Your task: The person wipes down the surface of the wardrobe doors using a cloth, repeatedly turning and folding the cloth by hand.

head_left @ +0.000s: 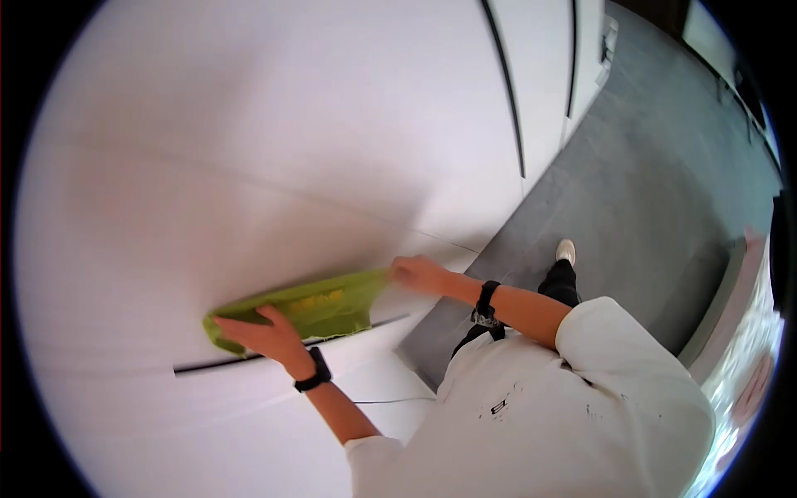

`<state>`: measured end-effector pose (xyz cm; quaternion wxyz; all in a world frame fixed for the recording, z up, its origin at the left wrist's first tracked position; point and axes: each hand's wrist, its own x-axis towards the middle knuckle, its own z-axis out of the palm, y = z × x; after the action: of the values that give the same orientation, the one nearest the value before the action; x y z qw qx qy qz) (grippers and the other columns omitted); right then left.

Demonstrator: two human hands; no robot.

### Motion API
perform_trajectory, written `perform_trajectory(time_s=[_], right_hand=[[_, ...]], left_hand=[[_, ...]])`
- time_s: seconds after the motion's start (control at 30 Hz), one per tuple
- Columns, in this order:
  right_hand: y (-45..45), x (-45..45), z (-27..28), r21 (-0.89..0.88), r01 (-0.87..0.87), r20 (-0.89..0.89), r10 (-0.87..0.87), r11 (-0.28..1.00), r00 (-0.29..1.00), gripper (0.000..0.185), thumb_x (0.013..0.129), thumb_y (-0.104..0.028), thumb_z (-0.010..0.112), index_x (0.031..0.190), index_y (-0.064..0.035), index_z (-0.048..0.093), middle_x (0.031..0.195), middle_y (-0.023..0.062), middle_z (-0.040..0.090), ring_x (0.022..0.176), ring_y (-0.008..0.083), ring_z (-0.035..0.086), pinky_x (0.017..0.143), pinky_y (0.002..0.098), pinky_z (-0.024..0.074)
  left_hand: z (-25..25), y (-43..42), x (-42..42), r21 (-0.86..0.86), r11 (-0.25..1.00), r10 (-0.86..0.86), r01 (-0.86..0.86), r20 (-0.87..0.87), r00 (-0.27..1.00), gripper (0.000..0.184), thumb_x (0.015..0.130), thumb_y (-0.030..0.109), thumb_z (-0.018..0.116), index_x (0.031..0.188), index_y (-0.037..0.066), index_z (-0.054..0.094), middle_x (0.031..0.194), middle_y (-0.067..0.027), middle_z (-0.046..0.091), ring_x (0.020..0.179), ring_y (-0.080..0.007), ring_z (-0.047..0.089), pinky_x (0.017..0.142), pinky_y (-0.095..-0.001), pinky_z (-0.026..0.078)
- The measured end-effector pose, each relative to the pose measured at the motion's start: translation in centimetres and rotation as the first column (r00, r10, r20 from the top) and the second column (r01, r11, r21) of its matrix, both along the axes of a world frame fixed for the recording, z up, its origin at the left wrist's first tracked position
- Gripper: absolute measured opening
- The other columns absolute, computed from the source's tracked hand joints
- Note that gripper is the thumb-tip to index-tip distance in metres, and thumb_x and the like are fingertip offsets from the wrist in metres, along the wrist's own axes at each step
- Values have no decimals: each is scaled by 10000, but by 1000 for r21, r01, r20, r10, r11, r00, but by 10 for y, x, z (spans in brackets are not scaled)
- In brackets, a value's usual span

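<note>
A green cloth (332,303) with yellow marks and a frayed lower edge is stretched lengthwise against a white panelled surface. My left hand (261,334) lies over its left part, thumb and fingers apart, with the cloth between the hand and the surface. At the cloth's right upper corner, my right hand (419,275) is closed on the green fabric; its fingertips are slightly blurred. Both wrists wear black bands.
White panels (274,100) with long black handle strips (508,91) fill the left and top. A grey floor (639,158) lies at the right, with my shoe (566,251) on it. A curved grey edge (718,307) and a shiny crinkled surface (751,398) stand at the far right.
</note>
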<state>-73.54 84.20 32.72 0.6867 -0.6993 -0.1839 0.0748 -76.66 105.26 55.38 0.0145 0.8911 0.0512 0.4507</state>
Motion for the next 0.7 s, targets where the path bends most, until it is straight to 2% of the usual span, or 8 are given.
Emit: perform_trajectory(time_s=[0.07,0.17,0.23,0.33,0.4,0.53,0.6,0.7], right_hand=[[-14,9,-18,-66,61,-16,-62,996,998,190,888,-245,585,933,-62,604,739,132,627,667,276,606,617,384,466],[-24,11,-37,-145,109,-60,-119,983,991,144,845,-195,606,923,-77,630,802,147,655,739,306,638,670,409,493],[-31,6,-48,-137,152,-105,-167,979,980,146,840,-200,609,905,-71,634,809,149,655,751,311,635,679,409,492],[-59,17,-68,-277,196,-143,-242,941,960,222,883,-253,576,950,-53,648,833,153,650,785,328,615,696,422,477],[-70,13,-72,-363,207,-84,-253,909,964,227,871,-264,578,955,-68,653,872,144,659,841,320,616,740,422,481],[-108,25,-65,-287,291,-342,-381,913,859,210,863,-256,580,943,-77,654,855,134,665,801,300,630,724,401,488],[-130,30,-67,-264,368,-439,-451,892,778,201,873,-245,569,913,-65,647,809,122,665,733,267,637,690,380,494],[-154,38,-70,-156,542,-330,-561,825,759,226,886,-253,622,886,-28,620,730,72,642,677,143,605,622,306,482]], left_hand=[[-20,-15,21,37,994,101,-105,86,991,748,826,124,507,1454,-54,141,1469,-356,137,1338,-506,198,1079,-530,237],[-32,-37,42,122,982,-161,147,111,981,769,786,107,502,1444,-66,143,1433,-380,147,1305,-553,179,1045,-586,222],[-41,-70,51,247,966,-119,82,139,983,755,772,136,501,1427,-64,183,1378,-377,225,1276,-559,211,1010,-625,216],[-53,-114,73,150,985,-69,88,-128,989,759,787,197,510,1429,-55,193,1378,-364,240,1284,-541,218,1008,-637,200],[-66,-112,79,313,941,-47,128,-254,966,767,811,251,515,1445,-43,200,1452,-329,200,1335,-527,175,1021,-647,159],[-67,-150,102,255,919,-217,301,-309,926,751,845,252,502,1478,21,172,1548,-222,88,1423,-443,17,1056,-657,93],[-68,-172,108,236,917,-259,322,-263,930,745,837,256,515,1467,6,206,1542,-222,125,1422,-439,55,1052,-651,106],[-61,-200,114,154,924,-324,350,-172,930,743,828,254,530,1456,-12,236,1538,-219,163,1424,-426,89,1051,-642,114]])
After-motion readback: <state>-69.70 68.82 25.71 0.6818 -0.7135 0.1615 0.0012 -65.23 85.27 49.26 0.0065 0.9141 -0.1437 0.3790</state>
